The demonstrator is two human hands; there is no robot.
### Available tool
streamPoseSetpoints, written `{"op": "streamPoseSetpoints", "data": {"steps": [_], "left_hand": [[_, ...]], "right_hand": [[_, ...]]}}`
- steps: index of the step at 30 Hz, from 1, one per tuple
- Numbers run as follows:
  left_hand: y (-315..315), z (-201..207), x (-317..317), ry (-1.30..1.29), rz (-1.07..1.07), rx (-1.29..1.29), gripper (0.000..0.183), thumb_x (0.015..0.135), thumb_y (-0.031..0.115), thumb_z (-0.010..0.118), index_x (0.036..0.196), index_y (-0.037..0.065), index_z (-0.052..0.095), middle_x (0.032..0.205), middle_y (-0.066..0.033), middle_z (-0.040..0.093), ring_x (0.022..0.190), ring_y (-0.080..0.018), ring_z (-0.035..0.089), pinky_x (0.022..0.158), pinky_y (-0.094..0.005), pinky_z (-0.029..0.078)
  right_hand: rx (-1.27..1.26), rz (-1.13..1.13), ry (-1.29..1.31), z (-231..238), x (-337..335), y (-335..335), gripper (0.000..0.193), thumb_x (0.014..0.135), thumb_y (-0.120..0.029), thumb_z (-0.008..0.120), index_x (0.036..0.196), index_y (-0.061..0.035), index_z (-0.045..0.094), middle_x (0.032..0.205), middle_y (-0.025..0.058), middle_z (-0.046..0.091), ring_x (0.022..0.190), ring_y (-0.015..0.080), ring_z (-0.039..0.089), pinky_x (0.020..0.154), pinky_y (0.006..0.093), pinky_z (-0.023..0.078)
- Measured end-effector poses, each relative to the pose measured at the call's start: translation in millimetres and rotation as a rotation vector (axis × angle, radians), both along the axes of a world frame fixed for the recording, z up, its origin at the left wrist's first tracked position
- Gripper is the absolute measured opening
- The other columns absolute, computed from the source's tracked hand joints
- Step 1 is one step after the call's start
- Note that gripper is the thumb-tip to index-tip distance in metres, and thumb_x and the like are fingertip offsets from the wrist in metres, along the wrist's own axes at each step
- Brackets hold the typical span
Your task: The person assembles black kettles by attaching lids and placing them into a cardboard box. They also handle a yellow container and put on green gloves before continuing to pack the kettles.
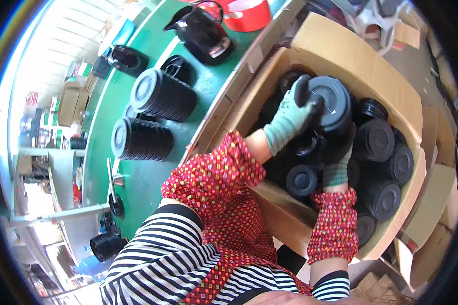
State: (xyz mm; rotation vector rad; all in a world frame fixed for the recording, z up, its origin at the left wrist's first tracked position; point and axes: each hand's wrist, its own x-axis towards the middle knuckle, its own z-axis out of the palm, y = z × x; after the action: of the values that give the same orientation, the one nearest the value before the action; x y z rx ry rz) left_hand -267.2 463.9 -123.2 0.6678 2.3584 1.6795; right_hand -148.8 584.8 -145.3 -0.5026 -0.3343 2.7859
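Head view: both gloved hands reach into the cardboard box (341,56). The left hand (290,118) has its fingers wrapped around a stack of black lids (333,104), lifted above the loose lids below. The right hand (337,170) supports it underneath; its fingers are hidden, so their grip can't be judged. The stack could fan apart and spill, since only one side is visibly clamped.

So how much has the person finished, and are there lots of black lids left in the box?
Done so far: two stacks of black lids lie on the green table. In hand: the gloved left hand and right hand grip another stack over the cardboard box. Left: many more stacks fill the box, so plenty appears to remain.
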Motion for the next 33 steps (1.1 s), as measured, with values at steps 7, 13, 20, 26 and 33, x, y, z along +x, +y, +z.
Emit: {"op": "streamPoseSetpoints", "data": {"steps": [7, 13, 20, 26, 33], "left_hand": [[-115, 128, 84, 0.425, 0.174, 0.106, 0.073, 0.083, 0.015, 0.076, 0.148, 0.002, 0.045, 0.151, -0.0214, 0.039, 0.139, -0.0364, 0.042, 0.116, -0.0424, 0.034], [-244, 184, 96, 0.808, 0.301, -0.314, 0.041, 0.077, 0.007, 0.075, 0.117, 0.013, 0.072, 0.135, -0.0135, 0.057, 0.128, -0.0423, 0.047, 0.106, -0.0532, 0.039], [-319, 175, 96, 0.690, 0.267, -0.586, 0.085, 0.073, 0.036, 0.082, 0.144, 0.002, 0.048, 0.150, -0.0213, 0.044, 0.137, -0.0480, 0.038, 0.112, -0.0593, 0.030], [-341, 154, 90, 0.665, 0.207, -0.628, 0.097, 0.068, 0.034, 0.083, 0.150, 0.003, 0.040, 0.155, -0.0216, 0.036, 0.141, -0.0476, 0.031, 0.112, -0.0636, 0.025], [-350, 152, 80, 0.671, 0.157, -0.624, 0.096, 0.066, 0.027, 0.083, 0.150, 0.006, 0.043, 0.157, -0.0214, 0.034, 0.141, -0.0478, 0.029, 0.115, -0.0646, 0.022]], "right_hand": [[0.343, 0.102, 0.128, 5, 3, -89, 0.048, 0.105, -0.021, 0.050, 0.150, -0.0048, 0.040, 0.149, 0.0141, 0.047, 0.138, 0.0283, 0.045, 0.119, 0.0410, 0.033], [0.330, 0.458, 0.307, 48, -14, -215, 0.052, 0.108, -0.038, 0.040, 0.151, -0.0069, 0.040, 0.153, 0.0150, 0.044, 0.141, 0.0301, 0.041, 0.121, 0.0467, 0.029], [0.482, 0.423, 0.094, 27, -43, -311, 0.042, 0.106, -0.041, 0.044, 0.133, -0.0090, 0.049, 0.130, 0.0113, 0.056, 0.121, 0.0253, 0.056, 0.099, 0.0399, 0.053], [0.829, 0.550, -0.301, 21, -33, -300, 0.040, 0.108, -0.039, 0.044, 0.141, -0.0163, 0.047, 0.128, 0.0071, 0.059, 0.114, 0.0224, 0.061, 0.090, 0.0382, 0.056], [0.762, 0.456, -0.322, 71, -30, -329, 0.039, 0.104, -0.015, 0.049, 0.142, -0.0071, 0.046, 0.129, 0.0106, 0.060, 0.103, 0.0225, 0.066, 0.075, 0.0310, 0.059]]}}
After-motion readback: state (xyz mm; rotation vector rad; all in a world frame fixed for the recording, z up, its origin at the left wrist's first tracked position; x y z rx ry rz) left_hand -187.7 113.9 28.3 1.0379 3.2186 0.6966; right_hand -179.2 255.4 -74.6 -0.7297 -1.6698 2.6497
